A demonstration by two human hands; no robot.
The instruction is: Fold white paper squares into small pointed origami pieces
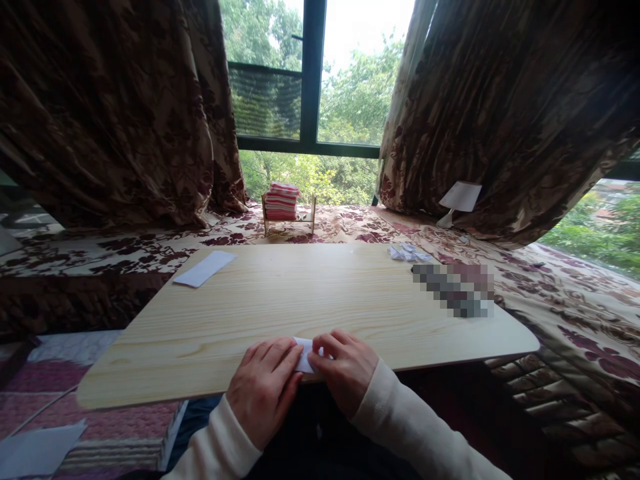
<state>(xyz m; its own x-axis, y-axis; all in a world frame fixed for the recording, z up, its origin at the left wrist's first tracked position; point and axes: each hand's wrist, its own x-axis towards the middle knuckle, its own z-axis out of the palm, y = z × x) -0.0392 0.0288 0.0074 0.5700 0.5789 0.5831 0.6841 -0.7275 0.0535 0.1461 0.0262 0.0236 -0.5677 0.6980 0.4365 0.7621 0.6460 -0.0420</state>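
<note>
White paper [304, 361] at lower centre of frame, by the near edge of the table [240, 300]: my right hand [347, 370] pinches its right end between curled fingers and thumb, while my left hand [265, 383] lies over the left end, whether closed on it I cannot tell. To work it well, I'd judge: steady with the left, align edges before pressing, light even pressure. Upper visible edge faces top of frame, slanting slightly down rightward; both ends covered, so long axis and pointing direction uncertain.
</note>
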